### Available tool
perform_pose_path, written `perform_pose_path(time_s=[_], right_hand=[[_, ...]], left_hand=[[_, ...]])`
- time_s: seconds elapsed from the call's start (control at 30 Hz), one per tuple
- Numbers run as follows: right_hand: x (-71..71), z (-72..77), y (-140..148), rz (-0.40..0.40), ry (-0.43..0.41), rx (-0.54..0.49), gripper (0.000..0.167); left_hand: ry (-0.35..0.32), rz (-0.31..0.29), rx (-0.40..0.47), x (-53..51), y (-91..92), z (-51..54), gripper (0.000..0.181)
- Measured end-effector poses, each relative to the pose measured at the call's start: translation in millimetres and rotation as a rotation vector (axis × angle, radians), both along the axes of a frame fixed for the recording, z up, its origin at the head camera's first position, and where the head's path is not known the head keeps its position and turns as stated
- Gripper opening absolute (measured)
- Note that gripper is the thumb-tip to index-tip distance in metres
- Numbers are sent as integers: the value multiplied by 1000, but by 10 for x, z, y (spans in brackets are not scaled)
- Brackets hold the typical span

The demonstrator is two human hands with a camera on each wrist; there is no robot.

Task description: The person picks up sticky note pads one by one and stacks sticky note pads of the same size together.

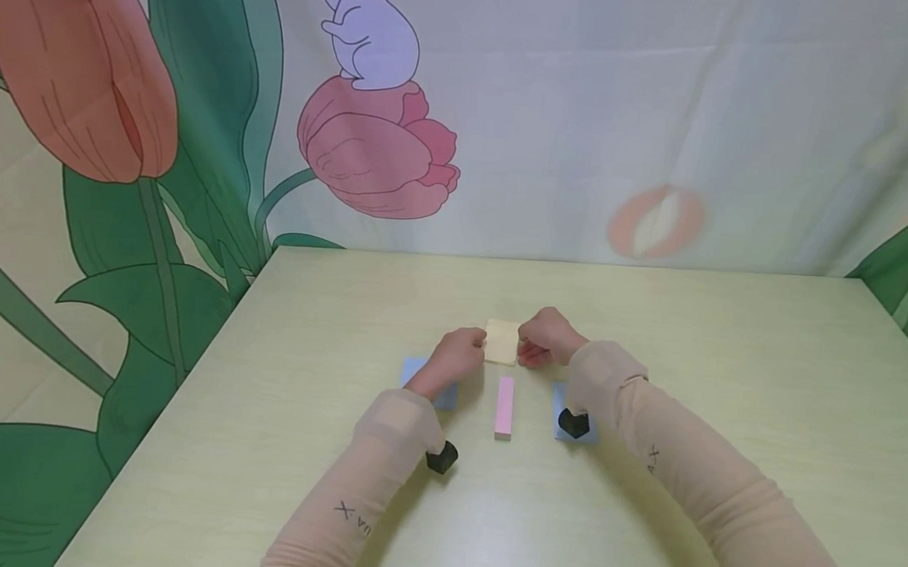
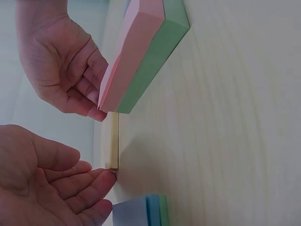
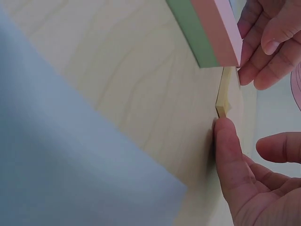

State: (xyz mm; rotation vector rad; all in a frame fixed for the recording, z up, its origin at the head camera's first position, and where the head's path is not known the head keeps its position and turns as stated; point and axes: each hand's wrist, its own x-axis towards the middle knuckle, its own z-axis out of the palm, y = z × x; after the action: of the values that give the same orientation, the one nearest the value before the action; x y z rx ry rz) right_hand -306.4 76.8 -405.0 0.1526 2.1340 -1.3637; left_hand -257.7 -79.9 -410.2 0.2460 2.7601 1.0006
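Note:
A thin pale-yellow square pad (image 1: 501, 342), like sticky notes, lies flat on the table between both hands. My left hand (image 1: 455, 357) touches its left edge; in the left wrist view the fingers (image 2: 89, 188) extend loosely and the thumb stays apart. On the opposite edge, my right hand (image 1: 550, 335) has its fingertips at the pad's side, its thumb lifted away in the right wrist view. Nearer the body is a narrow pink block (image 1: 504, 408), whose lower layer appears green (image 2: 155, 56) in the left wrist view.
A blue pad (image 1: 415, 367) lies partly hidden under the left forearm. Another blue pad (image 1: 561, 397) sits by the right wrist, partly covered by a black wrist camera (image 1: 573, 423). A printed cloth (image 1: 542, 136) hangs behind the table's far edge.

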Motion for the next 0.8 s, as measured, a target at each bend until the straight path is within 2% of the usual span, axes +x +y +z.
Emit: perform_pose_path(time_s=[0.4,0.63,0.8], right_hand=[[3,-12,5,-10,6,3,32],[-10,-29,7,-15,-4,3,27],[-4,-24,11,-17,0,19,22]], left_hand=[[3,-11,-16,28,32,-4,31],[-17,-7,17,47,47,-1,32],[-17,-9,-7,58,62,22,33]])
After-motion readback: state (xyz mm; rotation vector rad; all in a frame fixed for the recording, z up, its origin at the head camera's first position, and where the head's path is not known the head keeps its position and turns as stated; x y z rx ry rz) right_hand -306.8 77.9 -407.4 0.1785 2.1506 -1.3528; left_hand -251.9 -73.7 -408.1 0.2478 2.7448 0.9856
